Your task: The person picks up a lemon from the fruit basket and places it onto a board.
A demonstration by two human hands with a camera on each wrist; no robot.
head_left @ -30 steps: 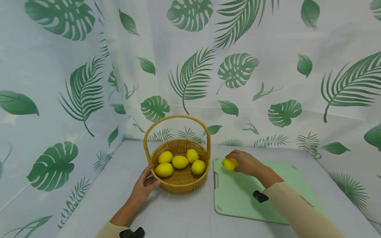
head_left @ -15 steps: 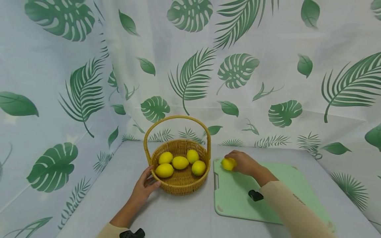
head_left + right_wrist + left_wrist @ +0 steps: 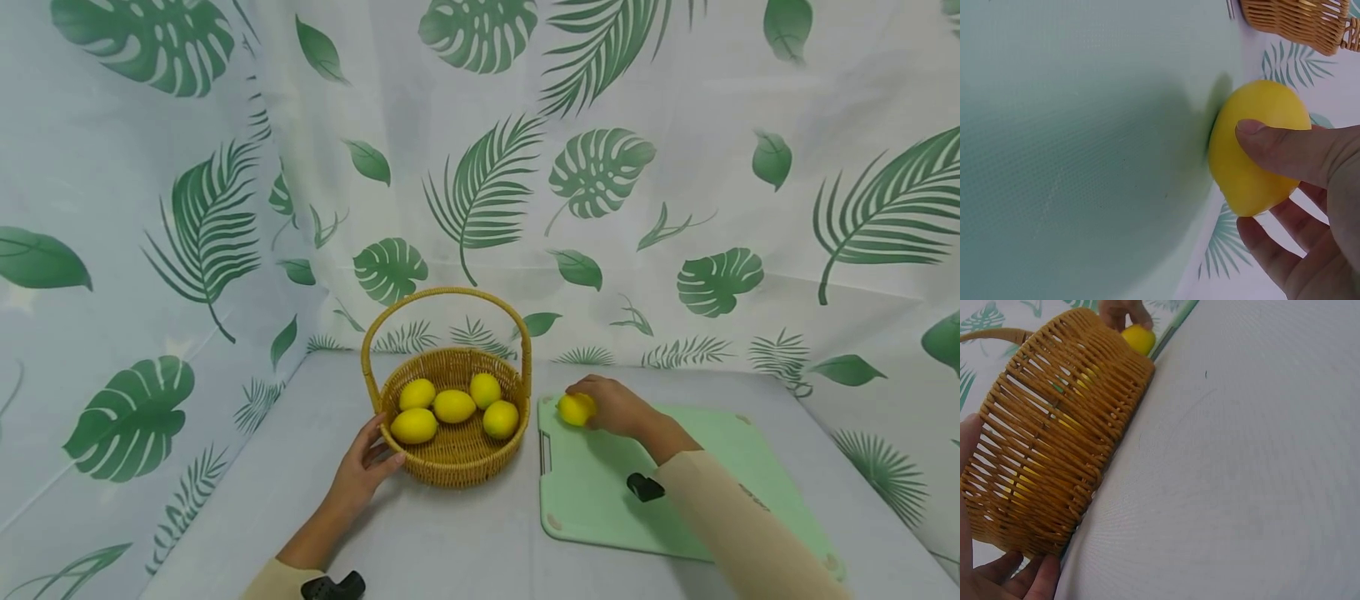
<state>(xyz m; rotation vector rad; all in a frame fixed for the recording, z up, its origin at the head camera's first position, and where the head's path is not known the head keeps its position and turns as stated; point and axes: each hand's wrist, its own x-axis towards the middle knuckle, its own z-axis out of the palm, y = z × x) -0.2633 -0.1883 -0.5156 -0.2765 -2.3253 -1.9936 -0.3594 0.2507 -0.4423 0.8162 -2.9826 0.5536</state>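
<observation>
A yellow lemon (image 3: 576, 409) is at the far left corner of the light green cutting board (image 3: 600, 500). My right hand (image 3: 617, 410) grips it, thumb across its side and fingers behind it in the right wrist view. The lemon (image 3: 1254, 150) appears to touch the board or sit just above it. To the left stands a wicker basket (image 3: 457, 475) with a tall arched handle, and several lemons (image 3: 453, 407) lie inside. My left hand (image 3: 358, 475) holds the basket's left side, thumb and fingers spread around its wall. In the left wrist view, the fingertips (image 3: 1044, 578) touch the wicker.
A white cloth (image 3: 465, 542) covers the table. Behind and to the left hang white sheets (image 3: 480, 100) printed with green leaves. A narrow gap separates the basket from the cutting board, whose slotted handle (image 3: 545, 455) faces the basket.
My right hand and the lemon have shifted slightly left on the board over the last second. The left hand and basket have stayed in place.
</observation>
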